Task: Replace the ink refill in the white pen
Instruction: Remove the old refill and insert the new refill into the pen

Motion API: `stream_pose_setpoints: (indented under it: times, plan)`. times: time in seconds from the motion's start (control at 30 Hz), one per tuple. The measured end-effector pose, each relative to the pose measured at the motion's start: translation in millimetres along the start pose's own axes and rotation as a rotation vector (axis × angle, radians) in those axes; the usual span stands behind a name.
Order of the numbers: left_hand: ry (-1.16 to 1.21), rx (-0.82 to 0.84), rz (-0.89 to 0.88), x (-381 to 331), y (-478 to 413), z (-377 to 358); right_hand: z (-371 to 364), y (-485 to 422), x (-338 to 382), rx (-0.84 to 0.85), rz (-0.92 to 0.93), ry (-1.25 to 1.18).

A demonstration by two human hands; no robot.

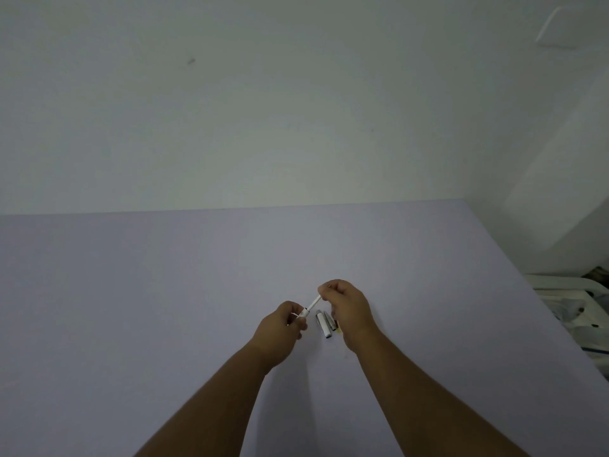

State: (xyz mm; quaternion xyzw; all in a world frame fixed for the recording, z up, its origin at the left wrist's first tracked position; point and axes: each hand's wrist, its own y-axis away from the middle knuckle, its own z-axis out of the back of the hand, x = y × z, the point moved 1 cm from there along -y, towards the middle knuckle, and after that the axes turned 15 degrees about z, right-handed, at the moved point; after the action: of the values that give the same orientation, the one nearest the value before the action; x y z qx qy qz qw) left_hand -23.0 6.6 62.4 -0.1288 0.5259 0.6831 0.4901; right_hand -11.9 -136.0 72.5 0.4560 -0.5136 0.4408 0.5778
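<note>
Both hands, left hand (280,328) and right hand (346,308), are gripping the white pen (313,305) above the desk (164,291), pen parts (324,324) lying just beside.

No text, label, brand, number or sign can be read anywhere in this view. The white pen part (313,305) held between the hands and the white barrel piece (324,325) lying on the table (164,291) are too small to show any print.
</note>
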Motion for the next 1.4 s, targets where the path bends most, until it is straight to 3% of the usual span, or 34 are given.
stream_pose_setpoints:
  times: [0.17, 0.3, 0.37, 0.47, 0.53, 0.8, 1.13, 1.4]
  plan:
    - [0.023, 0.026, -0.023, -5, 0, -2, 1, -4, -4, 0.158, -0.002, 0.150]
    - [0.056, 0.068, -0.022, -5, 0, -1, 10, -16, -11, 0.067, -0.058, 0.039]
    - [0.060, 0.070, -0.018, -3, -1, 0, 17, -25, -20, 0.017, -0.048, 0.227]
    - [0.060, 0.064, -0.001, 1, -3, 2, 22, -32, -38, 0.162, 0.001, 0.773]
    - [0.062, 0.059, 0.012, 5, -4, 3, 18, -33, -47, 0.250, -0.001, 0.973]
    - [0.046, 0.040, 0.048, 16, -10, 10, 6, -36, -62, 0.333, -0.021, 1.251]
    - [0.041, 0.047, 0.044, 18, -10, 14, 0, -33, -64, 0.190, -0.098, 1.054]
    - [-0.010, 0.043, 0.045, 10, -10, 8, -9, -33, -23, -0.101, -0.081, 0.067]
